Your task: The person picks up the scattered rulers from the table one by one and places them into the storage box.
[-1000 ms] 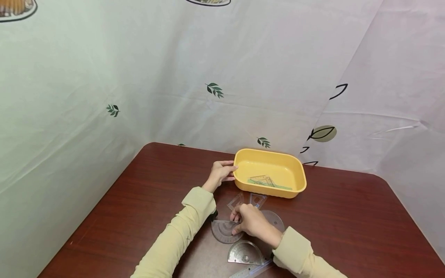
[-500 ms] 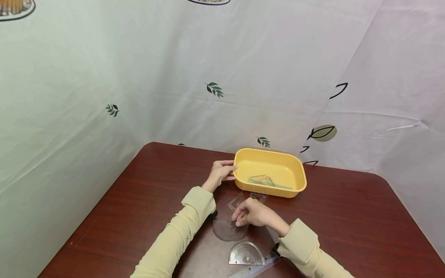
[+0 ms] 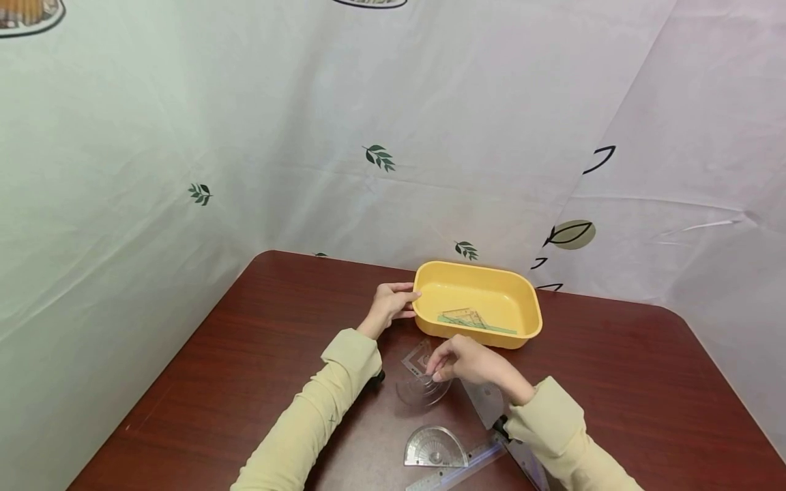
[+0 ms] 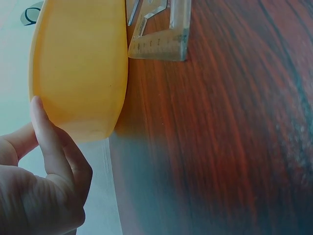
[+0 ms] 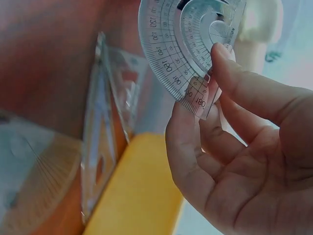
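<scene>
My left hand (image 3: 388, 307) holds the left end of a yellow plastic basin (image 3: 454, 293), thumb over the rim and the other fingers outside; the left wrist view shows this grip too. A clear protractor (image 5: 168, 54) is pinched between thumb and fingers of my right hand (image 3: 469, 361). In the head view this protractor (image 3: 414, 394) hangs below the fingertips, raised over the table. Inside the basin lie a clear set square (image 3: 456, 316) and a green strip (image 3: 500, 331), perhaps a ruler. Just in front of it, a clear set square (image 4: 164, 46) lies on the table.
Nearer the front, another clear protractor (image 3: 434, 448) lies by a clear ruler (image 3: 451, 475). Under the right forearm sits a further clear piece (image 3: 485, 402), partly hidden. The dark red table (image 3: 295, 293) meets a white patterned cloth (image 3: 295, 170) at the back.
My right hand has lifted the protractor off the table and moved right and toward the basin with it. My left hand and the basin have stayed in place.
</scene>
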### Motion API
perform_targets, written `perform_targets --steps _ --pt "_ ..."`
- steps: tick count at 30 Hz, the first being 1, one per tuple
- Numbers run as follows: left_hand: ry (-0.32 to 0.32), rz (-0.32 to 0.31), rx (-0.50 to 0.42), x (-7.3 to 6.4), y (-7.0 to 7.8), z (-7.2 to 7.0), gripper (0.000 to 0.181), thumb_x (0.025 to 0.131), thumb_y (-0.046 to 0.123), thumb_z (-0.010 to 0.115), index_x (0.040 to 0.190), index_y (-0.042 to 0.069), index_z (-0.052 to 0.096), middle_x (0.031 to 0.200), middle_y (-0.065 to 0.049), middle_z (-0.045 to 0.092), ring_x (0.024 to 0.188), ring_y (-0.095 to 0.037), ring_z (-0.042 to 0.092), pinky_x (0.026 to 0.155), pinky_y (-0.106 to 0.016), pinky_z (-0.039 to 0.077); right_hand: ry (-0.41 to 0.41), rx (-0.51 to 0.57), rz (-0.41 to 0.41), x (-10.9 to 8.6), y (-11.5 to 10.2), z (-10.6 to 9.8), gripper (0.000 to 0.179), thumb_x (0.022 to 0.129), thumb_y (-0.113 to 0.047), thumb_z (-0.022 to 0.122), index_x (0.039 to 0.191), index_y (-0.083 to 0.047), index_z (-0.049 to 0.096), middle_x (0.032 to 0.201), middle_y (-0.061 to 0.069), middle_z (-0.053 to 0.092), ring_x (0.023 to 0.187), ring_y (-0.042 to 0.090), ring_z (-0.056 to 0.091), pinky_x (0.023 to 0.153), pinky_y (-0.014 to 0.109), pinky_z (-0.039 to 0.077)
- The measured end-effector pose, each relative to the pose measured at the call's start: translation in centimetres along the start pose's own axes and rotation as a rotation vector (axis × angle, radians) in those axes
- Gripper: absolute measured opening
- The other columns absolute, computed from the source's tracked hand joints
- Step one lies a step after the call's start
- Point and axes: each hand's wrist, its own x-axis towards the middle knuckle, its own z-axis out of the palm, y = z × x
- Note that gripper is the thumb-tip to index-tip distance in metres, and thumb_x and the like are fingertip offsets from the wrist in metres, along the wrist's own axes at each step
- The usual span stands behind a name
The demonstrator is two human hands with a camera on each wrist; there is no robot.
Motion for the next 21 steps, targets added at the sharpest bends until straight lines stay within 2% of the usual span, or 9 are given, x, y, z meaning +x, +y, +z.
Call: perform_targets --steps 5,9,15,21 --pt "0.005 0.001 -0.002 0.0 0.0 0.1 0.039 0.087 0.008 0.070 0.125 0.002 0.063 0.074 -0.004 0.063 0.050 -0.007 0.057 0.051 -0.019 0.058 0.015 0.047 -0.013 -0.3 0.0 -1.5 0.007 0.086 -0.003 0.068 0.090 0.002 0.071 0.085 0.008 0.071 0.074 0.003 0.059 0.067 0.016 0.053" --pt "0.004 -0.003 0.004 -0.1 0.1 0.1 0.039 0.087 0.009 0.070 0.125 0.002 0.063 0.075 -0.004 0.063 0.052 -0.007 0.058 0.053 -0.020 0.059 0.053 0.045 -0.020 -0.6 -0.1 -2.4 0.010 0.088 -0.006 0.067 0.091 0.003 0.070 0.087 0.009 0.070 0.074 0.005 0.056 0.066 0.016 0.050" --pt "-0.007 -0.001 0.004 -0.2 0.1 0.0 0.039 0.087 0.007 0.070 0.125 0.002 0.063 0.081 -0.009 0.065 0.054 -0.007 0.058 0.055 -0.021 0.060 0.207 0.064 0.007 -0.4 0.4 -3.7 0.011 0.088 -0.005 0.067 0.094 0.003 0.068 0.085 0.010 0.066 0.074 0.011 0.055 0.064 0.018 0.049" --pt "-0.011 0.004 0.012 -0.1 0.1 0.0 0.039 0.088 0.008 0.070 0.126 0.003 0.062 0.079 -0.006 0.063 0.055 -0.008 0.058 0.056 -0.022 0.060 0.359 0.141 0.076 0.2 2.2 -5.1 0.014 0.089 -0.002 0.065 0.099 0.007 0.066 0.087 0.012 0.063 0.077 0.012 0.055 0.066 0.020 0.051"
